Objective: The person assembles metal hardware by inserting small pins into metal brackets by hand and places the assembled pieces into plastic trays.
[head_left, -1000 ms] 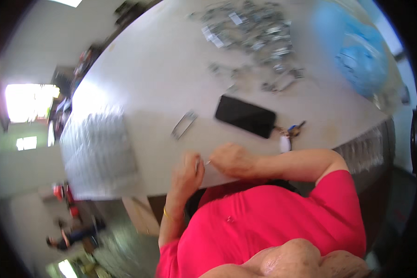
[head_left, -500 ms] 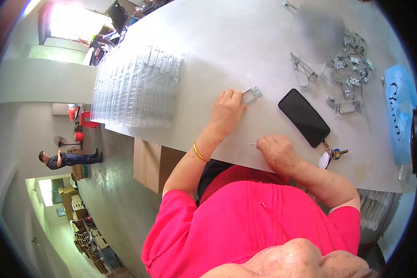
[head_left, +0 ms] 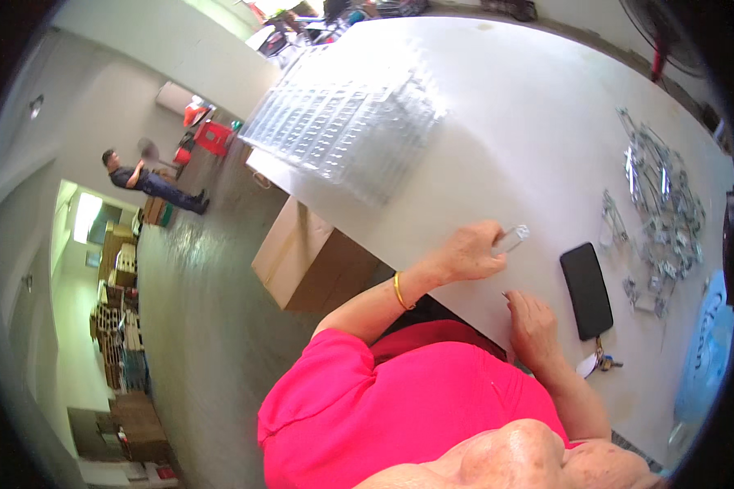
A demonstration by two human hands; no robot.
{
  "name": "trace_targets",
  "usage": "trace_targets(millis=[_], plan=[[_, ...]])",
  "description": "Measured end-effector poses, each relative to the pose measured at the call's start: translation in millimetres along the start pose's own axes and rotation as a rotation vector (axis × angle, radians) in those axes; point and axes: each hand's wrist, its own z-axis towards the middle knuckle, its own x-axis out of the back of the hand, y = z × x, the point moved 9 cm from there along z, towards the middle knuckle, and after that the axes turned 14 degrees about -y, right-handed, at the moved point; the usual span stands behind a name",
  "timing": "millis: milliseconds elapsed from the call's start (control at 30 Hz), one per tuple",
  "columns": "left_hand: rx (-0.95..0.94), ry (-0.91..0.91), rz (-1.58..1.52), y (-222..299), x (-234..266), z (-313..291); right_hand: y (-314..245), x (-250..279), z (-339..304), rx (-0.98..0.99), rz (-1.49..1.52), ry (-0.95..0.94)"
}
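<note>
My left hand (head_left: pixel 469 251), with a gold bangle on its wrist, is closed on one end of a small metal wire bracket (head_left: pixel 517 236) held over the white table. Nearer the table's front edge, my right hand (head_left: pixel 534 328) has its fingers pinched together. A short thin metal pin (head_left: pixel 506 294) pokes out from its fingertips; most of it is hidden. To the right of both hands lies a black phone (head_left: pixel 585 290). Beyond the phone is a loose pile of similar metal brackets (head_left: pixel 667 208).
A stack of clear plastic trays (head_left: pixel 342 122) stands at the table's left edge. Keys (head_left: pixel 606 360) lie below the phone, and a blue plastic package (head_left: pixel 704 350) sits at the right. A cardboard box (head_left: pixel 306 257) is beside the table. A person (head_left: pixel 159 183) stands farther off.
The whole view has turned and shifted, so the table and trays appear farther right. Both hands keep hold of the bracket and the pin; the left hand's bracket looks slightly lifted.
</note>
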Motion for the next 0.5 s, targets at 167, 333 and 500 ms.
trace_targets(millis=[167, 333, 500], plan=[[-0.058, -0.256, -1.093, -2, -24, 6, 12, -12, -3, -0.080, 0.054, -0.013], [-0.021, -0.294, -1.488, -21, -50, 9, 12, -17, 1, -0.135, 0.062, -0.051], [-0.025, -0.425, -1.590, -15, -64, 12, 17, -17, -4, -0.178, 0.001, -0.044]])
